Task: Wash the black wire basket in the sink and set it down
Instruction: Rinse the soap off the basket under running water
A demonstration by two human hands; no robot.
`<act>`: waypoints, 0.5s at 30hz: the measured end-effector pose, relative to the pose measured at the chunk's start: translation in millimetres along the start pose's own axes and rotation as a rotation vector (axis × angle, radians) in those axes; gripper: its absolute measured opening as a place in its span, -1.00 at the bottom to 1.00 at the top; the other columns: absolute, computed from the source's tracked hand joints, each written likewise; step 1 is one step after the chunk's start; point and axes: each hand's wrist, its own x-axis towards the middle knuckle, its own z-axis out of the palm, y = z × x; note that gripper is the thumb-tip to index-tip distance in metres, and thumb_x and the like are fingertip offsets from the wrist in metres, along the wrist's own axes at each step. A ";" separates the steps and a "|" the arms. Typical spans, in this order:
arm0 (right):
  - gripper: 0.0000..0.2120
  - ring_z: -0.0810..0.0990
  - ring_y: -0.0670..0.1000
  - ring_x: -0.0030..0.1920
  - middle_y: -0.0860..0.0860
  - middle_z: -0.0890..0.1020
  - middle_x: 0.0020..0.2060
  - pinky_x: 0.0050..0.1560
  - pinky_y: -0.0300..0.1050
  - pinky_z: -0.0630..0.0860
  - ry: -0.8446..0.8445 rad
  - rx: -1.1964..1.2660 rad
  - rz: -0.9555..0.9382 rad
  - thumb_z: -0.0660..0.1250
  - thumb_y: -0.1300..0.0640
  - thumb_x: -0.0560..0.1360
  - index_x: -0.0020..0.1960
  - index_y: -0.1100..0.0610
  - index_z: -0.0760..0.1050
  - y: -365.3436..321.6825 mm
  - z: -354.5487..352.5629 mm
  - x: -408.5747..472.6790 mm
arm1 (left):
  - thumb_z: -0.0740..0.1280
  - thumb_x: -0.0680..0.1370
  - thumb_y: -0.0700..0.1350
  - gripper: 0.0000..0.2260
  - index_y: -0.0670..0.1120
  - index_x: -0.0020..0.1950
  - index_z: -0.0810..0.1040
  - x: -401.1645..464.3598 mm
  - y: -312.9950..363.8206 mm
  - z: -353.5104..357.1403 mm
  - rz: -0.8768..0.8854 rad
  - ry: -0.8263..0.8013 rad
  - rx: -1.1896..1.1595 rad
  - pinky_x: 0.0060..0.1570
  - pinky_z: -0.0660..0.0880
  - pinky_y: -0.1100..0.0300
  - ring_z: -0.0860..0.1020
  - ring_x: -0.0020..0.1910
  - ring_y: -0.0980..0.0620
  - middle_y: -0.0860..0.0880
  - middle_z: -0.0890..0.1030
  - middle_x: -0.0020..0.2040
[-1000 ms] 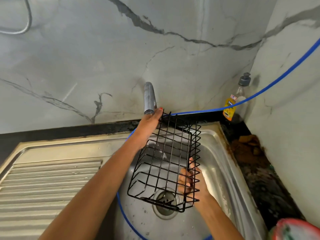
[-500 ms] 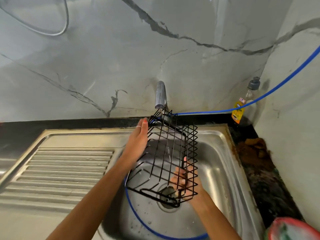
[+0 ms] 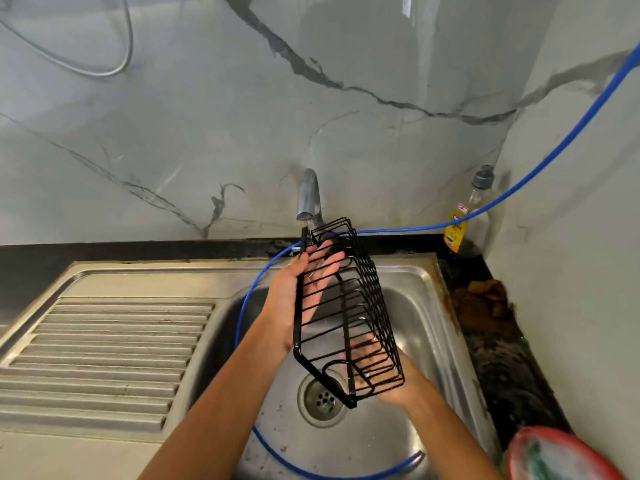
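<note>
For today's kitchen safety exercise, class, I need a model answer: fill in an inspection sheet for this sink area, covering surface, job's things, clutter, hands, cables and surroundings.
Surface: steel sink with ribbed drainboard on its left; dark counter on the right looks stained and grimy.
Job's things: black wire basket held tilted over the basin, its top end just under the tap; drain below it.
Clutter: soap bottle in the back corner; brown lump on the counter; red-rimmed object at bottom right.
Hands: left hand holds the basket's upper left side; right hand supports its lower end.
Cables: blue hose runs from the right wall into the basin; grey cord on the wall.
Surroundings: marble-patterned wall.
</note>
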 end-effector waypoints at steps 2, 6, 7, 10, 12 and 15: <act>-0.82 0.54 0.03 -0.32 0.11 0.59 -0.27 -0.30 -0.13 0.45 0.184 -0.051 -0.043 0.28 0.08 0.47 -0.09 0.20 0.50 -13.8 9.3 -15.5 | -0.01 0.69 -0.15 -0.67 -0.23 0.19 0.51 2.6 1.4 -1.4 0.064 0.005 0.044 -0.06 0.61 0.25 0.69 -0.04 0.03 -0.10 0.71 -0.03; -0.67 0.54 0.07 0.05 0.13 0.60 0.07 0.08 -0.01 0.41 0.502 -0.250 -0.238 0.08 -0.04 0.62 0.16 0.12 0.52 -51.9 19.9 -28.4 | -0.04 0.70 -0.13 -0.65 -0.19 0.10 0.53 2.9 10.2 -4.6 0.089 0.016 0.087 -0.06 0.61 0.23 0.69 -0.08 0.01 -0.06 0.72 -0.07; -0.67 0.53 0.06 0.10 0.12 0.59 0.11 0.11 -0.02 0.40 0.520 -0.341 -0.288 0.09 -0.04 0.62 0.19 0.10 0.50 -60.5 28.9 -28.9 | -0.05 0.70 -0.13 -0.64 -0.19 0.08 0.53 1.1 11.3 -5.4 0.075 0.026 0.084 -0.06 0.62 0.23 0.70 -0.10 0.01 -0.08 0.72 -0.09; -0.66 0.43 -0.03 0.26 -0.01 0.49 0.28 0.27 -0.04 0.35 0.511 -0.623 -0.437 0.11 -0.04 0.62 0.34 0.03 0.40 -78.1 78.4 -34.2 | -0.03 0.70 -0.11 -0.66 -0.22 0.11 0.50 0.1 8.8 -12.1 0.055 0.052 0.016 -0.08 0.63 0.16 0.70 -0.10 -0.07 -0.20 0.69 -0.06; -0.59 0.32 -0.10 0.36 -0.13 0.35 0.37 0.37 -0.11 0.21 0.462 -0.852 -0.502 0.07 -0.05 0.63 0.46 -0.01 0.25 -75.6 110.7 -31.6 | -0.01 0.70 -0.09 -0.67 -0.20 0.16 0.49 -2.3 6.1 -13.5 0.047 0.074 -0.004 -0.09 0.63 0.16 0.70 -0.08 -0.07 -0.22 0.69 -0.03; -0.50 0.03 -0.07 0.51 -0.06 0.06 0.53 0.43 -0.20 -0.02 0.445 -1.145 -0.585 0.02 -0.03 0.65 0.54 0.05 0.00 -59.6 133.1 -20.5 | -0.01 0.70 -0.04 -0.65 -0.17 0.20 0.50 -6.9 4.7 -15.8 0.024 0.078 0.020 -0.13 0.63 0.22 0.70 -0.11 0.00 -0.17 0.70 -0.02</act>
